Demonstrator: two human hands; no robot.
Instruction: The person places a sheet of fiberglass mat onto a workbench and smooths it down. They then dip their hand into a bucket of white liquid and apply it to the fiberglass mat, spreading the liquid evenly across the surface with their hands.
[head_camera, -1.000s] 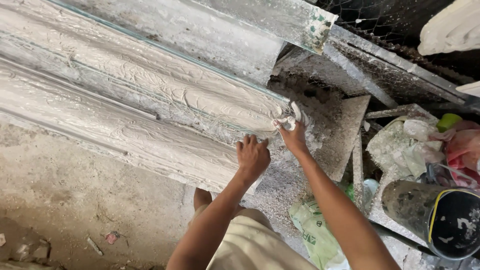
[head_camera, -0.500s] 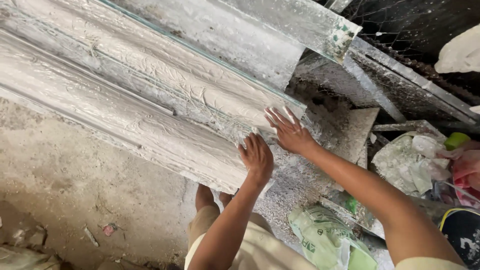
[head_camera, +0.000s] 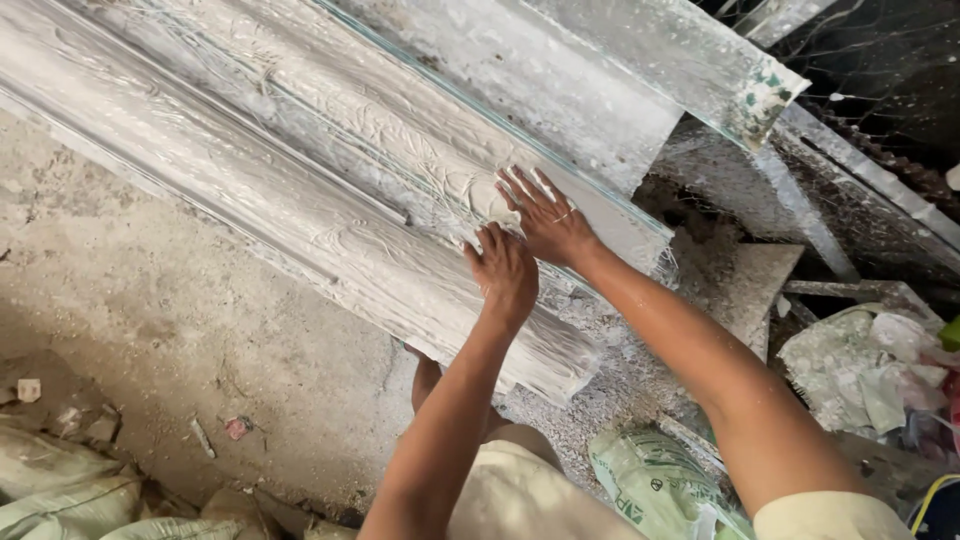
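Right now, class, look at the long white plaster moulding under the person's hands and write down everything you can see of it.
The plaster moulding is a long, pale grey-white piece running diagonally from upper left to lower right. Its surface is ridged lengthwise, looks wet and smeared, and thin fibres are pressed into it. The lower end looks ragged and frayed. The left hand rests curled on its middle ridge; the right hand lies flat, fingers spread, just above. It sits above a dusty concrete floor.

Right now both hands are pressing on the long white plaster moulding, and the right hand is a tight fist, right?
Not quite. In the head view both hands press on the plaster moulding, but the right hand lies flat with fingers spread; the left hand is the curled one.
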